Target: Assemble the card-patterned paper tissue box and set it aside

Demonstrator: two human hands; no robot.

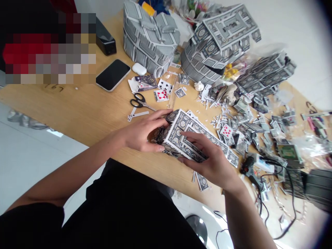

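Grey card basket: stood at the back of the table (85,110); its top is covered by card flaps, so the inside of the grey card basket (150,41) cannot be seen.
Round card tub: set to the right of the basket; the round card tub (193,65) is topped by a tilted card roof (230,27), its contents hidden.
Clear bag: yellow pieces are seen in the clear bag (237,71), beside the tub.
Near edge: the table's edge is run just below both hands; some card strips (201,181) are laid by it, near the right wrist.
Wood to the left: a stretch of tabletop is left open between the left forearm and the phone (113,75).
Far side: scissors (140,100) are placed just beyond the left hand (141,133).
Right side: room is taken up by a heap of cut cards (242,121) and a corded dark tool (251,171).
Card block: the card block (195,127) is placed between the hands, slanted at the near edge.
Left hand: half curled, thumb apart from fingers, the block's left end held.
Right hand: partly spread, the right hand (207,159) is laid over the block's top; whether it is gripped cannot be told.
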